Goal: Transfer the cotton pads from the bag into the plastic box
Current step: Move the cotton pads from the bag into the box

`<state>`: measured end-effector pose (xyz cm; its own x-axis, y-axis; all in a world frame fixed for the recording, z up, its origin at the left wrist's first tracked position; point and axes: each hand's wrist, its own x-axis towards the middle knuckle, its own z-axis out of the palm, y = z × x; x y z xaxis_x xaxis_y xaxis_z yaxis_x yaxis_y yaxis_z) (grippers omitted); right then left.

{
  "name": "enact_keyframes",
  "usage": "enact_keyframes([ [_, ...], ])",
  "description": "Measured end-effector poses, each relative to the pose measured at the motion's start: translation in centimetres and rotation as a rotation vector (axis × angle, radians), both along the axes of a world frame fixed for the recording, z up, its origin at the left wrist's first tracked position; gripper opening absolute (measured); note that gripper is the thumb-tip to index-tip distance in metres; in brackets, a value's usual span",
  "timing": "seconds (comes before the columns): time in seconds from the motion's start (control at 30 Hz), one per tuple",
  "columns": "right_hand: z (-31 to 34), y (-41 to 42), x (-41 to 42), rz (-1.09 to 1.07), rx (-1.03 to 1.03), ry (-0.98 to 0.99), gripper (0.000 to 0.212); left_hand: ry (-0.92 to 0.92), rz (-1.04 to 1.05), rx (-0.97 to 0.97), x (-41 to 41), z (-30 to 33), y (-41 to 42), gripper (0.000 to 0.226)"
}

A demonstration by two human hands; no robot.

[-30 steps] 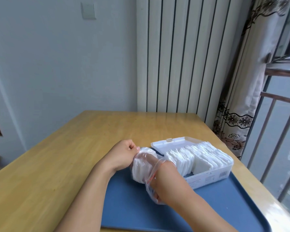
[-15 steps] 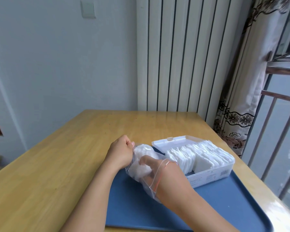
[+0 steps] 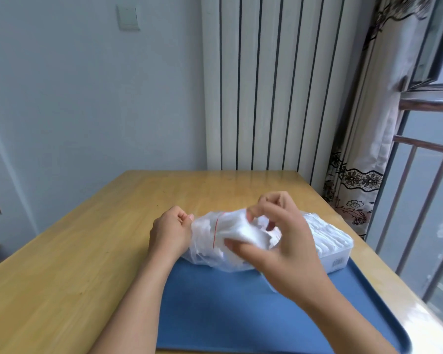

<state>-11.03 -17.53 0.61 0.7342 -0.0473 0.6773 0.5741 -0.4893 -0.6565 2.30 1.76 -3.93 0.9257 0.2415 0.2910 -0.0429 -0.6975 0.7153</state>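
A person's two bare forearms are reaching in from the bottom edge over a blue tray (image 3: 241, 315) that is lying on a pale wooden table (image 3: 74, 251). The right hand (image 3: 281, 241) is pinching a bunch of white cotton pads (image 3: 243, 229) between thumb and fingers, just outside the mouth of a clear plastic bag (image 3: 207, 241). The left hand (image 3: 170, 232) is gripping the other end of the bag in a closed fist, holding it just above the tray. Behind the right hand a white plastic box (image 3: 335, 251) is sitting on the tray, already looking nearly full of upright pads.

The pinch looks loose, so a few pads are likely to be slipping out and dropping onto the tray. The crowded box may be pushing new pads back out. The thin bag could also be collapsing around the pads that are remaining inside.

Farther back, the table is meeting a pale wall with a white striped radiator (image 3: 261, 85). A light switch (image 3: 128, 17) is sitting high on the left. On the right, a patterned curtain (image 3: 356, 162) is hanging beside a railed window (image 3: 430, 175).
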Motion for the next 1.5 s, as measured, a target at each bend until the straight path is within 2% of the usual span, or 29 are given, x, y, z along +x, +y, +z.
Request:
enact_keyframes([
  [0.1,0.8,-1.3,0.4,0.304,0.424,0.263,0.028,-0.104,0.036,-0.002,-0.6,0.9,-0.7,0.027],
  [0.13,0.9,-1.4,0.5,0.359,0.530,0.304,0.032,-0.188,0.043,-0.054,-1.2,1.5,-1.0,0.029],
  [0.2,0.9,-1.6,0.7,0.379,0.644,0.320,0.039,-0.357,-0.025,-0.277,-2.9,3.4,-2.3,0.032],
  [0.3,1.0,-1.3,0.7,0.403,0.688,0.326,0.041,-0.424,-0.377,-0.650,-6.4,5.9,-4.8,0.043],
  [0.4,1.0,-0.8,0.6,0.465,0.671,0.315,0.037,-0.280,-0.710,-0.813,-9.0,6.3,-6.7,0.056],
  [0.47,1.0,-0.6,0.4,0.504,0.635,0.314,0.035,-0.220,-0.807,-0.828,-10.2,6.2,-7.6,0.050],
  [0.53,0.9,-0.4,0.4,0.505,0.600,0.312,0.031,-0.235,-0.806,-0.792,-10.8,6.0,-8.3,0.042],
  [0.63,0.6,0.0,0.3,0.427,0.626,0.291,0.030,-0.258,-0.773,-0.750,-10.8,5.4,-8.7,0.049],
  [0.7,0.3,0.1,0.5,0.299,0.590,0.254,0.043,-0.253,-0.794,-0.704,-10.8,4.9,-9.0,0.063],
  [0.77,0.3,0.3,0.5,0.248,0.604,0.214,0.058,-0.228,-0.839,-0.689,-10.8,4.5,-9.3,0.066],
  [0.83,0.2,0.1,0.7,0.223,0.648,0.194,0.065,-0.234,-0.840,-0.668,-11.0,4.4,-9.7,0.053],
  [0.93,0.4,0.1,0.8,0.122,0.600,0.177,0.061,-0.229,-0.790,-0.711,-10.6,4.4,-9.8,0.037],
  [1.0,0.4,-0.2,1.0,0.028,0.588,0.136,0.064,-0.249,-0.712,-0.758,-10.1,4.4,-9.6,0.035],
  [1.07,0.5,-0.5,1.3,-0.004,0.668,0.105,0.068,-0.249,-0.665,-0.803,-9.8,4.5,-9.3,0.037],
  [1.17,0.5,-0.4,1.2,0.071,0.723,0.128,0.065,-0.140,-0.744,-0.747,-10.1,4.3,-9.6,0.039],
  [1.27,0.4,-0.3,0.9,0.063,0.551,0.157,0.051,0.030,-0.889,-0.740,-10.5,4.4,-9.6,0.043],
  [1.33,0.4,-0.4,0.7,0.021,0.395,0.126,0.050,0.103,-0.966,-0.754,-10.5,5.0,-8.7,0.043],
  [1.43,0.7,-1.3,0.5,-0.104,0.121,-0.132,0.058,0.056,-0.922,-0.696,-9.8,5.2,-7.9,0.042],
  [1.5,0.8,-1.9,0.4,-0.102,-0.158,-0.159,0.062,-0.005,-0.876,-0.640,-9.2,5.1,-7.8,0.043],
])
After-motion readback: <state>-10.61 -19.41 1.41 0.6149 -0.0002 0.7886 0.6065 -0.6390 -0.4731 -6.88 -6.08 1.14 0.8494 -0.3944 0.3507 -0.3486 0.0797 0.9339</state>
